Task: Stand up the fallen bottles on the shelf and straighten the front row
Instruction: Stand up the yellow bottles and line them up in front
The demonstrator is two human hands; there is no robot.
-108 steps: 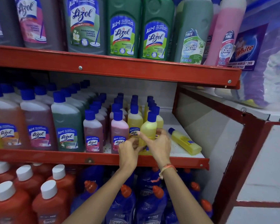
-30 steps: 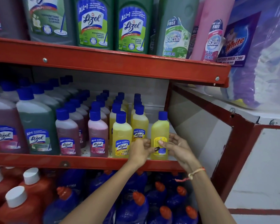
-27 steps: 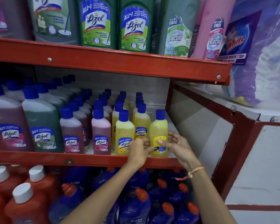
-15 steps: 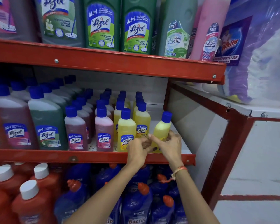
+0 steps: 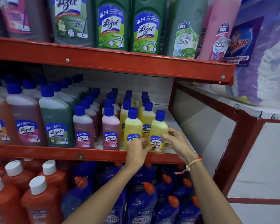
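Observation:
A small yellow bottle with a blue cap (image 5: 158, 128) stands upright at the right end of the front row on the red middle shelf (image 5: 81, 155), its label facing me. My left hand (image 5: 136, 151) grips its lower left side and my right hand (image 5: 174, 141) its lower right side. A second yellow bottle (image 5: 132, 125) stands just to its left, partly behind my left hand. Two small pink bottles (image 5: 110, 126) (image 5: 83, 126) continue the row leftward, all upright.
Larger green and pink Lizol bottles (image 5: 57, 120) fill the shelf's left part. Big bottles crowd the top shelf (image 5: 120, 63). Below are orange bottles with white caps (image 5: 39, 196) and blue Bactin bottles (image 5: 141, 202). A red frame post (image 5: 233, 143) bounds the right side.
The yellow bottle was tilted half a second ago and now stands upright with its label turned to the front. Both hands have stayed on it.

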